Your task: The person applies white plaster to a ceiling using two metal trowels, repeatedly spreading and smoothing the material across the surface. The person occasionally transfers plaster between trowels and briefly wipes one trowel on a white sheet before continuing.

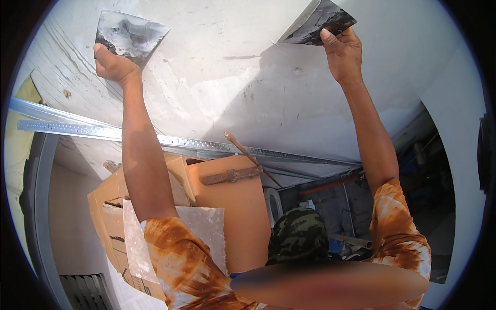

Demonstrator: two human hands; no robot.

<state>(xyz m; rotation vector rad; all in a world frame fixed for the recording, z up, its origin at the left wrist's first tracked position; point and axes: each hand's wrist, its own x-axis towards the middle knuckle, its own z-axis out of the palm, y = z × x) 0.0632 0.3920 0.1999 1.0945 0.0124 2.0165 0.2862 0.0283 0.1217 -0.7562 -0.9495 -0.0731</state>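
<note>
My left hand [114, 64] is closed round the lower edge of a wide putty knife [129, 33], its dark metal blade smeared with whitish paste. The handle is hidden behind my fingers. Over to the right, my right hand [345, 56] grips a second putty knife [319, 25], thumb on its face, also streaked white. Both arms are stretched out over a pale wall surface [217, 67] with white patches, scratches and dark streaks. Whether either blade touches that surface I cannot tell.
Perforated metal profiles [77, 129] cross below the pale surface. Under them are a cardboard box [111, 222], an orange-brown board [245, 206] bearing a rusty metal tool [232, 175], a wooden stick [240, 143] and a whitish panel [209, 222]. Dark clutter lies at right.
</note>
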